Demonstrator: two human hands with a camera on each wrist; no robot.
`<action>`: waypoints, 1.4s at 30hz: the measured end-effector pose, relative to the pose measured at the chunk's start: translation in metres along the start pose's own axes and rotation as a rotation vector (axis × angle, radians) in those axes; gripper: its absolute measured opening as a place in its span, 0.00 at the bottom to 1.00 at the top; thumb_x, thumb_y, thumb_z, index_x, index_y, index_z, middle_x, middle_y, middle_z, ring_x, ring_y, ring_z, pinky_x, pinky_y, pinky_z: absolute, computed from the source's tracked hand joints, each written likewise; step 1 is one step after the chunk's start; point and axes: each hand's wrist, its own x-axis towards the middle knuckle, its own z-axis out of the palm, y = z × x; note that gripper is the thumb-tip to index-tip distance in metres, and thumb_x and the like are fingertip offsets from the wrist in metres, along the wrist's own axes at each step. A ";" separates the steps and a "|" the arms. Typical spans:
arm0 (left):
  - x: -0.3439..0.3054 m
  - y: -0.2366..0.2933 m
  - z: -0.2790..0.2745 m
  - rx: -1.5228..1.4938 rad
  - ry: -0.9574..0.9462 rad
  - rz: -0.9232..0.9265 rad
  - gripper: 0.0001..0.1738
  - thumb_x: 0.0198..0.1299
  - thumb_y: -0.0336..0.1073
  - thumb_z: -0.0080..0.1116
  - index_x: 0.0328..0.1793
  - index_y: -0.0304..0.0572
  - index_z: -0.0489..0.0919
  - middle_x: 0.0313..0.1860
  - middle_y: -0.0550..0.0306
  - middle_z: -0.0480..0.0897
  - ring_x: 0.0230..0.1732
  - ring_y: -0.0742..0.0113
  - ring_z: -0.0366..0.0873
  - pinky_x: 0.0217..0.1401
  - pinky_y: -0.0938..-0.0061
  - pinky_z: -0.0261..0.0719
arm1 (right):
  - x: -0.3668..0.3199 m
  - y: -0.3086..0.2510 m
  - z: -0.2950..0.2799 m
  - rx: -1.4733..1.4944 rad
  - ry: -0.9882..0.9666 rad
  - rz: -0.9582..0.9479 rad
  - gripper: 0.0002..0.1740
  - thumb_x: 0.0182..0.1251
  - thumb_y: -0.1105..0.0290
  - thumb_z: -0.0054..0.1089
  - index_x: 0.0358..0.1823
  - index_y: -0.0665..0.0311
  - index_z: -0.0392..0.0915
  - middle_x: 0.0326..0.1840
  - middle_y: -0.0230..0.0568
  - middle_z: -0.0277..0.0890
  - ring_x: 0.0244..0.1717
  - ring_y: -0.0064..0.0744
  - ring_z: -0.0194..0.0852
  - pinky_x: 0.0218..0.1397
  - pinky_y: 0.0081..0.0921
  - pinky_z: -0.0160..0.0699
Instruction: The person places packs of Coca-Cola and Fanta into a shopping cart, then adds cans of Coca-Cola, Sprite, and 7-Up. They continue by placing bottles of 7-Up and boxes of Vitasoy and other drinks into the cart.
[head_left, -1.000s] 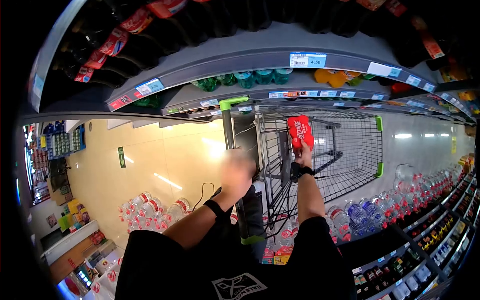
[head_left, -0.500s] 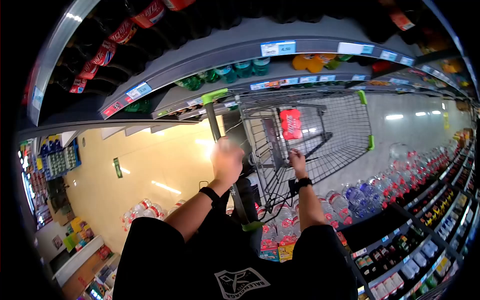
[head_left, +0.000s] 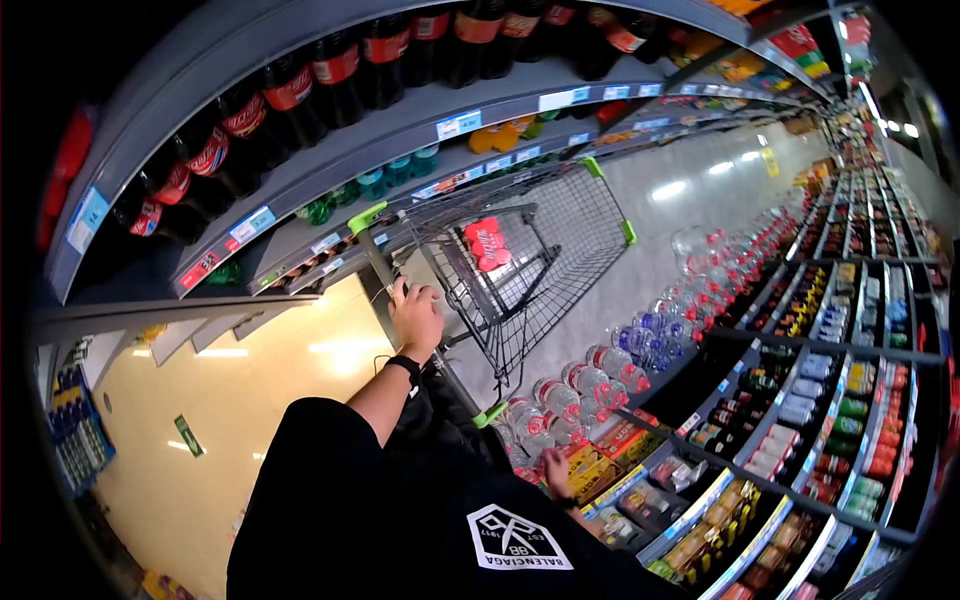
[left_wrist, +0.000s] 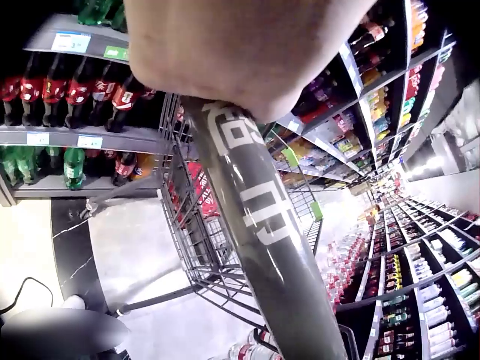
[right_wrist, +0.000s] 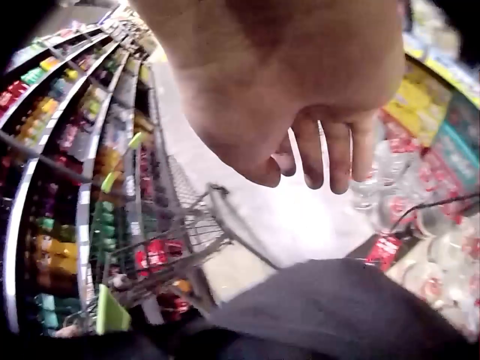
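Observation:
In the head view my left hand (head_left: 416, 318) grips the dark push handle (head_left: 456, 388) of a wire shopping cart (head_left: 590, 205). The left wrist view has the same handle (left_wrist: 262, 217) up close, white lettering along it, under the heel of my hand (left_wrist: 240, 52). A red wrapped multipack with white lettering (head_left: 486, 245) lies inside the cart, toward the handle end and away from both hands. My right hand (head_left: 553, 470) hangs low at my side, holding nothing. Its fingers (right_wrist: 339, 154) are loose and slightly bent in the right wrist view, above dark clothing.
Shelves of dark red-labelled bottles (head_left: 290, 88) run along the cart's left side. Large clear water bottles (head_left: 560, 400) stand on the floor to the right, beside yellow boxes (head_left: 590, 470) and long drink shelves (head_left: 800, 400). Pale floor (head_left: 700, 190) stretches ahead of the cart.
My right hand let go of the red multipack, leaving it in the cart, and drew back to my side. My left hand stays at the handle while the view has turned toward the right.

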 end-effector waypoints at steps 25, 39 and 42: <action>-0.005 0.040 0.005 -0.027 -0.257 -0.005 0.21 0.47 0.42 0.75 0.48 0.47 0.85 0.70 0.47 0.73 0.77 0.40 0.61 0.76 0.48 0.66 | 0.164 0.116 -0.269 0.509 0.208 -0.108 0.12 0.70 0.68 0.66 0.48 0.68 0.80 0.35 0.43 0.84 0.28 0.31 0.84 0.27 0.32 0.85; -0.099 0.098 0.036 -0.165 -0.100 -0.679 0.81 0.47 0.32 0.78 0.88 0.63 0.19 0.76 0.21 0.60 0.67 0.26 0.73 0.68 0.48 0.77 | 0.307 -0.015 -0.319 0.037 0.171 -0.311 0.14 0.68 0.71 0.66 0.51 0.70 0.82 0.37 0.48 0.85 0.26 0.34 0.85 0.21 0.30 0.86; -0.091 0.112 0.035 -0.104 -0.158 -0.790 0.81 0.48 0.32 0.78 0.87 0.64 0.17 0.76 0.21 0.60 0.66 0.26 0.75 0.64 0.50 0.81 | 0.264 -0.147 -0.259 -0.142 -0.022 -0.382 0.19 0.63 0.66 0.69 0.52 0.70 0.86 0.41 0.46 0.88 0.38 0.32 0.87 0.45 0.28 0.85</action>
